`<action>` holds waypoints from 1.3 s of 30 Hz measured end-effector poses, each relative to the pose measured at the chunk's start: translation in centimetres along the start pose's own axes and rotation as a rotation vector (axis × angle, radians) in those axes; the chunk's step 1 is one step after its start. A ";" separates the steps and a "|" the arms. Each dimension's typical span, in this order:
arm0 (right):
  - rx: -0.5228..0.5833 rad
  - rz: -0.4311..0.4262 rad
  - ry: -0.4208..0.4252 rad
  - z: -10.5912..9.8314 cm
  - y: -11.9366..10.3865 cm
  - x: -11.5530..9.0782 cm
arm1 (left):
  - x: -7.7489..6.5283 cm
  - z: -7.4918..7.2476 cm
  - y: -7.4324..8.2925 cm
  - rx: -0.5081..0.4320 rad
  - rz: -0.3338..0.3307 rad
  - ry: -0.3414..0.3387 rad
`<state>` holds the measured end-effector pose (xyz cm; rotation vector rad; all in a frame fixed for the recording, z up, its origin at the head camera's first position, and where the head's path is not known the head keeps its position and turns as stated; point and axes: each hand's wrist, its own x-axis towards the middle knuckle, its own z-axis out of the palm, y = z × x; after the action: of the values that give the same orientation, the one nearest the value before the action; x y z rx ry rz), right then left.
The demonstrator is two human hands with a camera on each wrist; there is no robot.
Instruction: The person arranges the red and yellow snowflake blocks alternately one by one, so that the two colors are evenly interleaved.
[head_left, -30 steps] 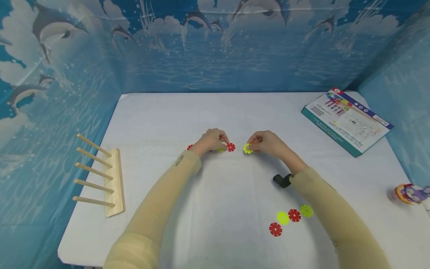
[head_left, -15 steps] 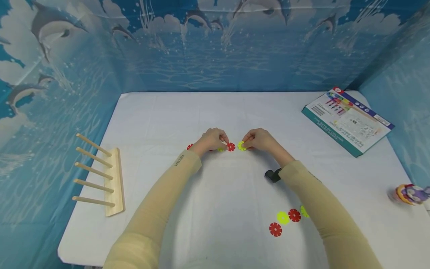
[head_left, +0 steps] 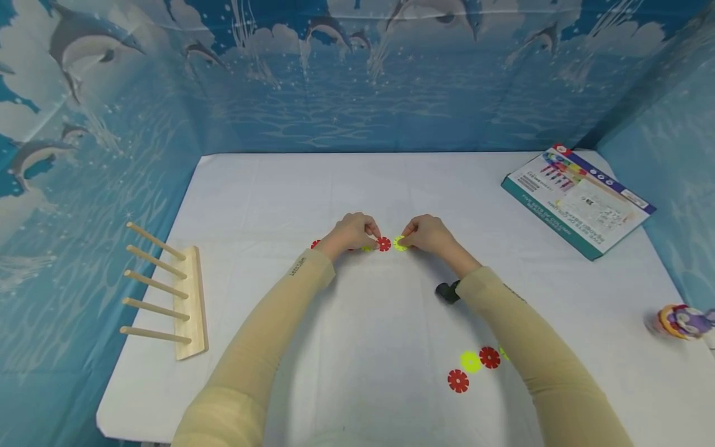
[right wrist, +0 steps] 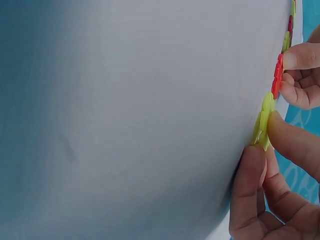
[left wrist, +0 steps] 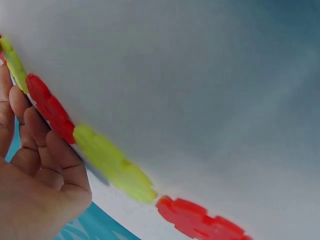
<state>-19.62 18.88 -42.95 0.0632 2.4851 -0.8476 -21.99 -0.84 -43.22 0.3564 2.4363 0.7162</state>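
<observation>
Nearest you, loose red and yellow discs (head_left: 458, 381) lie on the surface (head_left: 363, 360). Beyond them, your right hand (head_left: 432, 236) pinches a yellow-green disc (head_left: 399, 243), just beside the red disc (head_left: 383, 244) your left hand (head_left: 350, 231) pinches. Farther off, rightward, lies a box (head_left: 581, 202).

A curtained-off play corner, the room hidden: sea-printed sheets (head_left: 357, 105) line three sides of a white-covered tabletop (head_left: 268, 192) with a box (head_left: 578, 202), peg rack (head_left: 192, 304) and plastic discs (head_left: 490, 357).

Dolphin-printed blue curtains (head_left: 357, 118) surround a white-covered table (head_left: 268, 192).
</observation>
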 end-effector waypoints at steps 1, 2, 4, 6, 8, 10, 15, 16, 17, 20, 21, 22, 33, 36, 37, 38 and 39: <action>-0.003 0.003 0.001 0.0 -0.1 0.0 | 0.0 0.0 0.0 0.005 0.000 0.000; -0.004 0.007 0.001 0.0 -0.1 -0.1 | 0.1 0.0 0.0 0.008 -0.001 -0.001; -0.011 0.015 0.000 0.0 -0.2 0.0 | 0.2 0.1 0.0 0.009 -0.001 -0.003; -0.016 0.026 -0.002 0.0 -0.2 0.0 | 0.3 0.1 -0.1 0.012 0.000 -0.004; -0.017 0.035 -0.003 0.1 -0.2 0.1 | 0.3 0.1 -0.1 0.015 -0.001 -0.005; -0.017 0.037 0.005 0.2 -0.3 0.1 | 0.3 0.1 0.0 0.017 -0.002 -0.004; -0.022 0.025 0.032 0.3 -0.3 0.0 | 0.3 0.1 0.2 0.026 -0.002 -0.003; -0.025 0.022 0.036 0.4 -0.2 0.0 | 0.3 0.0 0.2 0.029 -0.001 -0.002; -0.028 0.019 0.040 0.4 -0.2 0.0 | 0.3 0.1 0.2 0.031 0.000 -0.001; -0.033 0.011 0.051 0.5 -0.2 0.0 | 0.3 0.1 0.2 0.035 -0.001 0.002; -0.034 0.007 0.055 0.5 -0.1 0.0 | 0.3 0.1 0.2 0.036 -0.001 0.003; -0.036 0.004 0.059 0.5 -0.1 0.0 | 0.3 0.2 0.3 0.036 -0.001 0.005; -0.038 -0.012 0.084 0.8 0.0 -0.2 | 0.3 0.2 0.1 0.053 0.026 -0.005; -0.035 -0.015 0.083 0.8 -0.1 -0.2 | 0.3 0.1 0.2 0.048 0.025 -0.009; -0.035 -0.016 0.083 0.8 -0.1 -0.2 | 0.3 0.1 0.2 0.049 0.026 -0.010; -0.034 -0.015 0.084 0.8 0.0 -0.1 | 0.3 0.1 0.3 0.047 0.026 -0.009; -0.032 -0.016 0.084 0.8 0.0 -0.1 | 0.3 0.1 0.4 0.046 0.027 -0.008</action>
<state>-19.12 18.39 -43.43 0.0689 2.5805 -0.8276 -22.08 -0.36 -43.23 0.4104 2.4484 0.6699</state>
